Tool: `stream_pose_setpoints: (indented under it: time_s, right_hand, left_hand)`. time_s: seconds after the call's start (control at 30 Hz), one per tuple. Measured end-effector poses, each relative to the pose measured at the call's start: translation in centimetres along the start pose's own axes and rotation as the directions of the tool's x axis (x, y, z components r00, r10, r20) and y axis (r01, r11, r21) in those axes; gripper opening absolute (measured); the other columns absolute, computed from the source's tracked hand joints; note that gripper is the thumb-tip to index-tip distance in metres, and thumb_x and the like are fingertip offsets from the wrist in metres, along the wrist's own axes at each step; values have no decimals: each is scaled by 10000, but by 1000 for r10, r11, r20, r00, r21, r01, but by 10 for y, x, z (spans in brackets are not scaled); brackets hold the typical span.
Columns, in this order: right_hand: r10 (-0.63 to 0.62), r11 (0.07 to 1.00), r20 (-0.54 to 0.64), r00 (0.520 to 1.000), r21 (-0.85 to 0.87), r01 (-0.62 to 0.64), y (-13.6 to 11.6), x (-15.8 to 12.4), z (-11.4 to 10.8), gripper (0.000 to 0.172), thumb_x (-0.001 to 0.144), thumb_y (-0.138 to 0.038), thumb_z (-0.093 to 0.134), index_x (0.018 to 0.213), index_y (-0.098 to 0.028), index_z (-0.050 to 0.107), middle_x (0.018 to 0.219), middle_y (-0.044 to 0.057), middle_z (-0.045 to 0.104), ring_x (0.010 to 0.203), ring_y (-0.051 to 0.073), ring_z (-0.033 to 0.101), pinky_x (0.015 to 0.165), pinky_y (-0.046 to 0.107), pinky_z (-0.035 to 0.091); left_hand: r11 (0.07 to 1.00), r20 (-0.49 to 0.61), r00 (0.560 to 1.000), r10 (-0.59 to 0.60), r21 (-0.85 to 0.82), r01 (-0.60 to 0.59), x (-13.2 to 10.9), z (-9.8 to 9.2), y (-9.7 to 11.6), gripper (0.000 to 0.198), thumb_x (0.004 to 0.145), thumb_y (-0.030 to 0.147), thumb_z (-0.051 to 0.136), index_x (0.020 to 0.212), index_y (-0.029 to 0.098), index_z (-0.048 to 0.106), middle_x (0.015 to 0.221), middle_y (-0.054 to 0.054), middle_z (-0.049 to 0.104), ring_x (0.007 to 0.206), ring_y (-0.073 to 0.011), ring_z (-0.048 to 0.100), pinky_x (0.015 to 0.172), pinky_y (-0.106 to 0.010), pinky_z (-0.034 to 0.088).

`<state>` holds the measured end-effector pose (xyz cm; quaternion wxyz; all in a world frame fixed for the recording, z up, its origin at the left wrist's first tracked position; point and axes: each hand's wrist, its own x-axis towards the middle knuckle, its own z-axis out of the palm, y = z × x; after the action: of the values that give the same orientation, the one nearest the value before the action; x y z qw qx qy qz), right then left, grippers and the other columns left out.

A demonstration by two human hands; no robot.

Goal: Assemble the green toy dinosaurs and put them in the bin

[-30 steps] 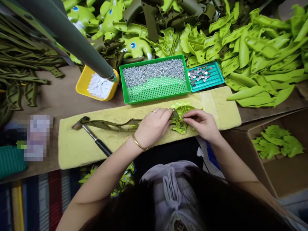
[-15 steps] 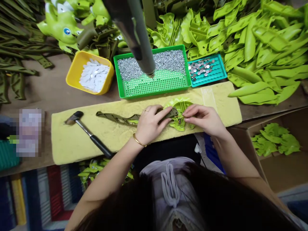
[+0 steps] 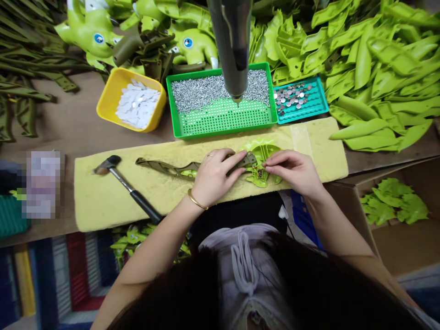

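Toward the right end of the yellow pad, near its far edge, the left hand pinches the olive strip against the green shell to steady both, while the right hand grips the shell with curled fingertips.

Yellow mat, green perforated tray, teal tray, yellow tub

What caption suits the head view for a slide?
Left hand grips an olive plastic strip, right hand a lime-green toy shell, on a yellow foam pad.
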<state>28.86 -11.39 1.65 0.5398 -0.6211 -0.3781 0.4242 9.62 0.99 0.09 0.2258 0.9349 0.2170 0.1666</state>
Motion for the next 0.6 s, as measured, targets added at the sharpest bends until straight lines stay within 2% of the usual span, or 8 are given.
stream_pose_setpoints:
  time_s: [0.07,0.13,0.23,0.3,0.37,0.47,0.53,0.6]
  right_hand:
    - [-31,995,38,999,-94,35,-3,-2,1,95,757,-276,744,819,-227,691,838,-4,719,804,134,665,749,302,534]
    - [-82,946,74,994,-309,101,-5,-4,5,199,783,-342,719,924,-215,660,909,29,709,828,160,646,729,323,520]
    - [-195,719,139,971,-653,238,-2,-8,14,376,777,-419,713,1048,-180,609,959,89,682,884,227,608,752,383,500]
    - [-241,571,196,951,-763,302,2,-9,19,357,832,-394,648,1099,-165,589,959,112,675,907,259,592,775,417,487]
    - [-271,509,215,938,-796,329,5,-10,22,258,891,-300,554,1113,-173,580,952,111,676,894,257,588,769,418,477]
    - [-324,588,200,925,-723,362,4,-13,22,224,892,-197,515,1110,-199,570,907,78,671,860,224,588,756,382,480]
    - [-301,690,206,931,-627,361,0,-14,19,287,872,-173,534,1157,-209,546,880,52,655,835,196,587,743,348,489]
    - [-251,731,236,939,-590,344,-3,-15,16,329,856,-187,567,1183,-206,539,846,37,633,808,181,579,729,331,486]
  left_hand:
    - [1000,-4,1000,-4,1,4,-1,2,-1,387,921,378,561,1246,179,628,1033,-102,670,963,-229,594,864,-379,491]
    - [1000,-18,1000,-7,10,7,-3,4,-2,388,920,379,563,1249,184,629,1020,-97,673,954,-227,593,862,-373,485]
    - [1000,-26,1000,-16,7,16,-4,6,-1,389,925,375,554,1257,183,625,1021,-96,673,964,-228,589,870,-374,477]
    - [1000,-17,1000,-25,2,25,-4,6,0,393,929,370,546,1268,184,616,1030,-100,670,978,-232,586,877,-384,475]
    - [1000,-4,1000,-28,2,28,-5,4,2,392,931,357,538,1278,189,608,1049,-105,663,995,-235,584,887,-392,475]
    - [1000,10,1000,-15,4,15,-5,1,4,389,931,323,522,1283,178,603,1080,-116,653,1019,-238,582,905,-399,476]
    - [1000,15,1000,-4,18,4,-5,-2,4,390,934,315,512,1284,169,602,1084,-120,654,1018,-240,582,906,-397,475]
    - [999,8,1000,4,43,-4,-4,-4,5,393,938,319,509,1290,169,597,1081,-117,658,1008,-238,585,900,-390,474]
